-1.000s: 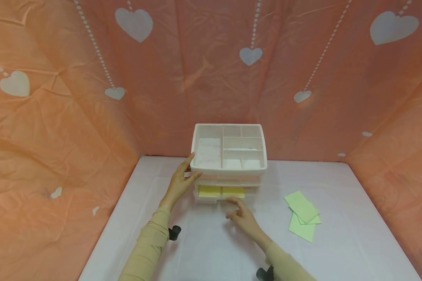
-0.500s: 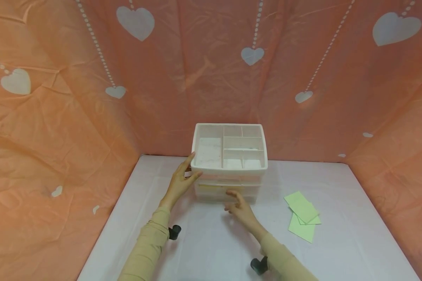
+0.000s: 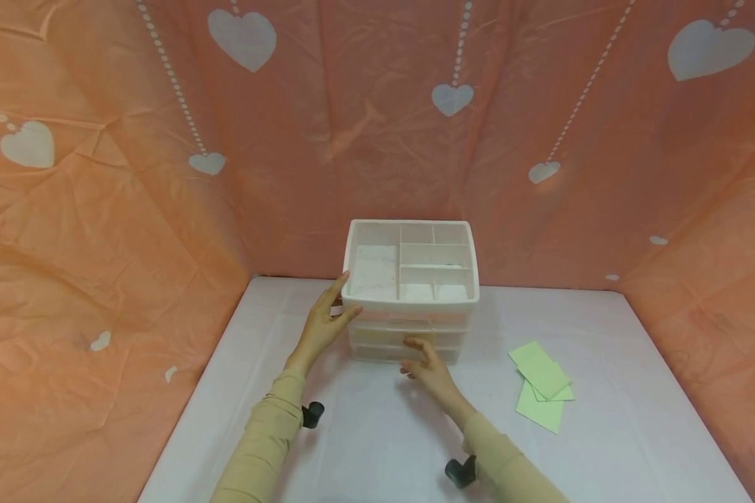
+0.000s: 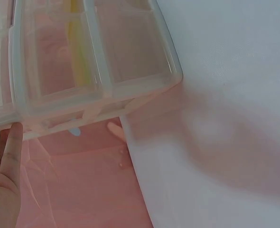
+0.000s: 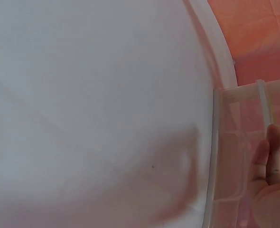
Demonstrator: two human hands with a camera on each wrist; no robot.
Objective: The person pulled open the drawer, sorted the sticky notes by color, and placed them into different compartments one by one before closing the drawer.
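Observation:
A white drawer organizer (image 3: 409, 304) with an open divided top stands against the back cloth. All its translucent drawers look pushed in. Through the front of the middle drawer (image 4: 59, 52) shows something yellow (image 4: 78, 47). My left hand (image 3: 319, 330) braces the organizer's upper left corner, thumb at the front and straight fingers along the side. In front of the middle drawer is my right hand (image 3: 433, 377), its index finger extended to the drawer front; the other fingers are loosely bent. Neither wrist view shows anything inside the hands' grasp.
Several pale green paper notes (image 3: 543, 377) lie overlapping on the white tabletop (image 3: 377, 447), right of the organizer. Orange cloth (image 3: 403, 140) with white hearts hangs behind and on both sides. Dark wrist devices (image 3: 461, 473) stick out beside the sleeves.
The middle drawer, which stood out with yellow notes showing, has slid inward and shut. My right hand has moved slightly forward with it. My left hand keeps its place at the corner.

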